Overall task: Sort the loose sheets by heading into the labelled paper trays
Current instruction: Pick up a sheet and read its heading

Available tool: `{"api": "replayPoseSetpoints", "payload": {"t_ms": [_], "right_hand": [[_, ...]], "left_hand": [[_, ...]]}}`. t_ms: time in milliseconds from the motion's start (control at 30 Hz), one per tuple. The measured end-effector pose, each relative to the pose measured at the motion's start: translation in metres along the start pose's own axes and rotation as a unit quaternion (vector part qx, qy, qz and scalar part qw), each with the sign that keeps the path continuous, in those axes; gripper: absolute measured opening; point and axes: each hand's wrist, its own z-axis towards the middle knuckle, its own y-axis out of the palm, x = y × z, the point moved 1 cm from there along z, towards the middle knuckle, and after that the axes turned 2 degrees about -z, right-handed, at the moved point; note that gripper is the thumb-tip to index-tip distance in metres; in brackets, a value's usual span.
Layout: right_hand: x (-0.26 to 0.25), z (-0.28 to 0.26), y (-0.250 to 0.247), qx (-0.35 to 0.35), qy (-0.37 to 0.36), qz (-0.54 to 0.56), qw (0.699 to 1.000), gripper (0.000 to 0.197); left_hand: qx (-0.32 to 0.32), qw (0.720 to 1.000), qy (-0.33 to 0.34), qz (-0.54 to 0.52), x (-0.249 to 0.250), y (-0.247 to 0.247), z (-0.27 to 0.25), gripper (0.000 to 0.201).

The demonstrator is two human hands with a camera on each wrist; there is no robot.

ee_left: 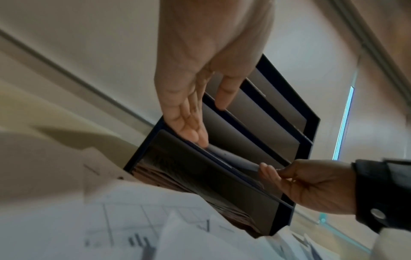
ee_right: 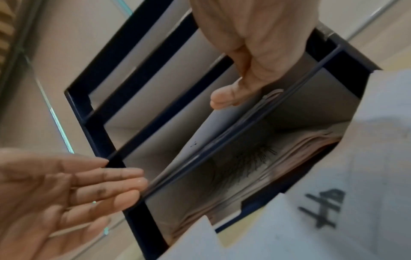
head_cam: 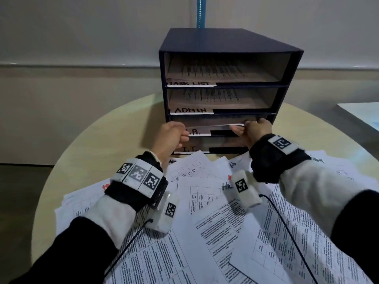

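A dark blue tray unit [head_cam: 225,39] stands at the back of the round table, its shelves labelled TASK LIST, ADMIN, H.R. and I.T. A white sheet [head_cam: 215,126] lies partly inside the H.R. shelf [head_cam: 194,132]. My right hand [head_cam: 252,130] pinches the sheet's right edge; in the right wrist view the thumb of my right hand [ee_right: 227,98] presses on the sheet [ee_right: 200,139]. My left hand [head_cam: 174,138] is at the shelf's left end, and the straight fingers of my left hand [ee_left: 206,123] touch the sheet [ee_left: 231,157]. Several loose sheets [head_cam: 205,222] cover the table in front.
The TASK LIST, ADMIN and I.T. shelves hold stacked papers. A white flat object [head_cam: 359,113] lies at the table's right edge. A blue pole [head_cam: 200,11] rises behind the unit, against the wall. Black cables [head_cam: 287,222] run from my wrist cameras over the papers.
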Motion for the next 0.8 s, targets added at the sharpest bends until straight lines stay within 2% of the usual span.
{"api": "replayPoseSetpoints", "payload": {"t_ms": [67,167,200,300,433,500,633,733,767,800], "right_hand": [[0.005,0.008,0.002,0.039,0.003,-0.040,0.998,0.046],[0.011,0.016,0.001,0.073,0.008,-0.121,0.990,0.011],[0.010,0.019,0.001,0.080,0.010,-0.145,0.986,0.006],[0.006,0.028,0.002,0.092,0.038,-0.184,0.978,0.028],[-0.004,0.022,0.006,0.042,0.073,-0.222,0.971,0.037],[-0.006,0.016,0.004,0.012,0.077,-0.245,0.966,0.040],[-0.002,-0.003,0.000,-0.014,0.020,-0.316,0.948,0.023],[0.001,-0.027,-0.001,-0.045,-0.012,-0.322,0.946,0.025],[0.002,-0.039,-0.002,-0.072,-0.027,-0.359,0.930,0.023],[0.003,-0.052,-0.002,-0.112,-0.041,-0.414,0.902,0.019]], "left_hand": [[-0.024,0.999,-0.031,0.018,-0.001,0.001,0.003,0.020],[-0.041,0.996,-0.077,0.020,-0.005,0.002,0.010,0.026],[-0.043,0.995,-0.083,0.020,-0.006,0.002,0.012,0.028],[-0.043,0.995,-0.091,0.020,-0.010,0.000,0.016,0.036],[-0.058,0.993,-0.100,0.026,-0.013,-0.003,0.014,0.045],[-0.054,0.994,-0.098,0.012,-0.011,-0.004,0.007,0.038],[-0.054,0.994,-0.074,0.055,0.002,-0.018,-0.011,0.026],[-0.085,0.987,-0.056,0.122,0.009,-0.042,-0.027,0.024],[-0.104,0.983,-0.052,0.143,0.010,-0.051,-0.035,0.025],[-0.125,0.977,-0.053,0.166,0.011,-0.060,-0.041,0.025]]}}
